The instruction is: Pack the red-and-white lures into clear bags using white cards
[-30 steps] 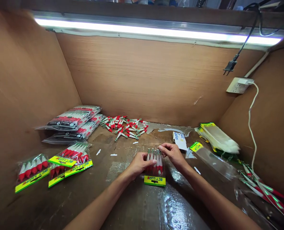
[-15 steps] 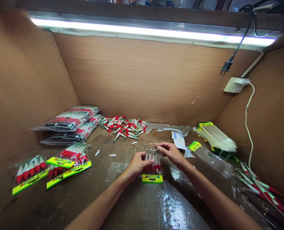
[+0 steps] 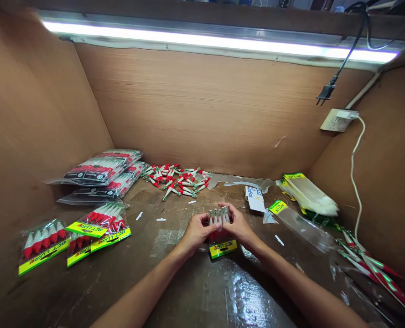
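1. A clear pack (image 3: pixel 221 237) of red and white lures was just below the middle of the frame, with its yellow card (image 3: pixel 223 249) toward the bottom.
2. The left hand (image 3: pixel 198 231) held the pack's left side, with its thumb over the front.
3. The right hand (image 3: pixel 238 225) held the right side, its fingers up by the green ends (image 3: pixel 219 212). How hard the hands squeezed could not be told.
4. The pack looked light. Its plastic seemed thin, soft and slippery, and the lures seemed stiff, so they might slide around inside.
5. The two sides seemed good places to hold, away from the green ends, which looked pokey.
6. Other packs (image 3: pixel 100 230) lay at the lower left of the frame.
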`<state>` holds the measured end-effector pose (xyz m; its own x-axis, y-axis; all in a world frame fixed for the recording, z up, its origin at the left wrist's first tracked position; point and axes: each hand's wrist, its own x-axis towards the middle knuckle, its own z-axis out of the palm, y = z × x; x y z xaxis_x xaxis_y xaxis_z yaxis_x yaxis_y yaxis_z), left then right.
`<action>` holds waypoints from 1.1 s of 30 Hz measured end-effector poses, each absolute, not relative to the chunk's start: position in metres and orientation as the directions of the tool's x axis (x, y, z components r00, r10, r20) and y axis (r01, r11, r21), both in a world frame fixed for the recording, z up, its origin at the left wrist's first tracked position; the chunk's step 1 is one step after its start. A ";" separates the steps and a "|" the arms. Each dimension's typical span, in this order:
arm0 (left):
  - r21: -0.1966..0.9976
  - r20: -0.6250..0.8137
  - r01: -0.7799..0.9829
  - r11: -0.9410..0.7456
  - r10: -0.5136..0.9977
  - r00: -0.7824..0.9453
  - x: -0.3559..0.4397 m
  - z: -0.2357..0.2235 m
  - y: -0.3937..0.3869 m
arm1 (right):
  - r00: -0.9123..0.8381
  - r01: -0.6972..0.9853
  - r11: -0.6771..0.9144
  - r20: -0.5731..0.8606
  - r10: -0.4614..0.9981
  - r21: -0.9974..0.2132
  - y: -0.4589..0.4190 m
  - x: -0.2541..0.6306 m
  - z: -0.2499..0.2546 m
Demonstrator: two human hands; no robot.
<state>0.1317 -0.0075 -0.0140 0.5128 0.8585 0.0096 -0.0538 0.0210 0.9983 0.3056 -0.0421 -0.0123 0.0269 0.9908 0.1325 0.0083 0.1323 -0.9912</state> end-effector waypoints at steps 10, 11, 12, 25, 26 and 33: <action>0.998 0.021 -0.066 0.010 0.887 0.461 0.131 -0.016 -0.004 | -0.096 -0.020 -0.006 -0.004 0.995 -1.000 -0.050 0.308 -0.004; 0.997 0.021 -0.070 0.014 0.882 0.470 0.132 -0.015 -0.005 | -0.094 -0.029 -0.016 -0.013 0.995 -0.999 -0.050 0.308 -0.004; 0.997 0.016 -0.072 0.022 0.873 0.487 0.132 -0.015 -0.006 | -0.086 -0.034 -0.020 -0.017 0.996 -0.999 -0.050 0.308 -0.003; 0.996 -0.055 -0.020 0.089 0.767 0.640 0.129 -0.015 -0.010 | 0.016 -0.144 0.019 0.017 1.000 -0.989 -0.046 0.329 0.015; 0.996 -0.058 -0.018 0.091 0.762 0.644 0.129 -0.016 -0.011 | 0.017 -0.123 0.031 0.029 0.999 -0.992 -0.045 0.332 0.016; 0.994 -0.062 -0.028 0.104 0.766 0.640 0.131 -0.014 -0.014 | 0.088 0.045 0.091 0.094 0.992 -0.995 -0.036 0.342 0.009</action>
<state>0.1313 -0.0138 -0.0135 0.6399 0.7660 -0.0617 -0.0282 0.1036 0.9942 0.3418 -0.0359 0.0090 0.0876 0.9917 0.0944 0.0453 0.0907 -0.9948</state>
